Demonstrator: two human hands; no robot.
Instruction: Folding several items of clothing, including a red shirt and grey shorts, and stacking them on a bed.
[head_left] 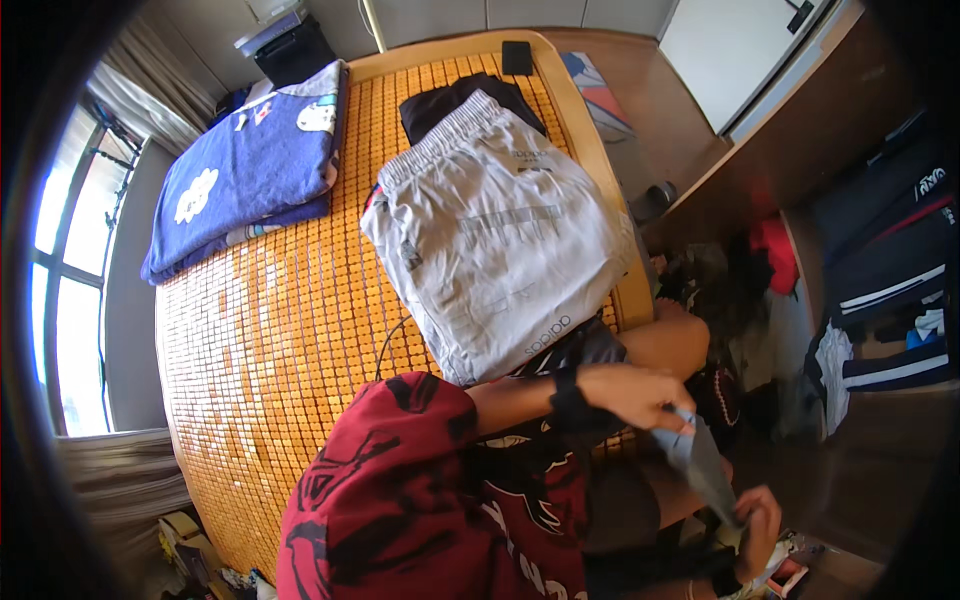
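A grey strip of cloth (703,468) is stretched between my two hands, blurred, so I cannot tell what garment it is. My left hand (632,394), with a black band at the wrist, pinches its upper end. Lower and to the right, my right hand (760,522) is closed around the other end. Light grey shorts (500,235) with an elastic waistband lie spread on the bed, just beyond my left forearm. Part of a black garment (440,108) sticks out from beneath their waistband.
The bed has an orange tile mat (290,340) and a wooden edge. A folded blue blanket (250,165) lies far left, and a small black flat object (516,58) sits at the far corner. Dark clothes (890,250) fill an open wardrobe at right.
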